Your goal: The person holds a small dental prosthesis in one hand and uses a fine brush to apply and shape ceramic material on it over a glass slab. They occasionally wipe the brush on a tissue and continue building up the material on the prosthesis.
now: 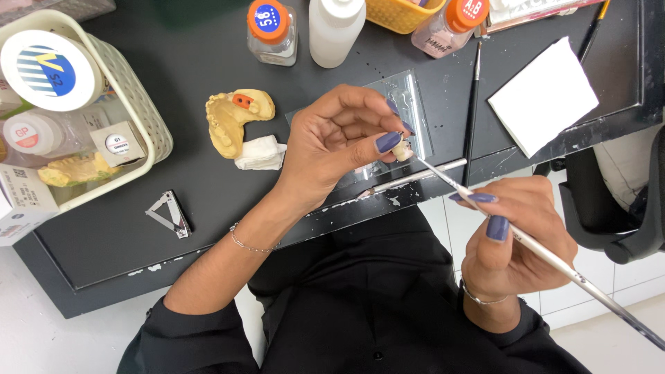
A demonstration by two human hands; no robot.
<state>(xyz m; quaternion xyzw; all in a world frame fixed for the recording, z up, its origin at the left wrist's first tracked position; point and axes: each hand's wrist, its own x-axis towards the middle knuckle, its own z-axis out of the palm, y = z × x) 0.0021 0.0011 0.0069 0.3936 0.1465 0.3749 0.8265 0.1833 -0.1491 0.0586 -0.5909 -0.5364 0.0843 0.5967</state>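
Note:
My left hand [339, 142] pinches a small cream tooth piece [402, 152] between thumb and fingertips, over the front edge of the dark worktop [194, 76]. My right hand [509, 239] holds a thin silver-handled brush [547, 256] like a pen. The brush tip touches the tooth piece from the right. A clear glass slab [414, 111] lies on the worktop just behind my left fingers.
A yellow dental cast [232, 119] with a white tissue [262, 154] lies left of my hand. A cream basket [149, 118] of jars stands far left. Two orange-capped bottles [271, 31], a white bottle [335, 28], a second brush [472, 111], white paper [544, 93] and a metal triangle [168, 215] lie around.

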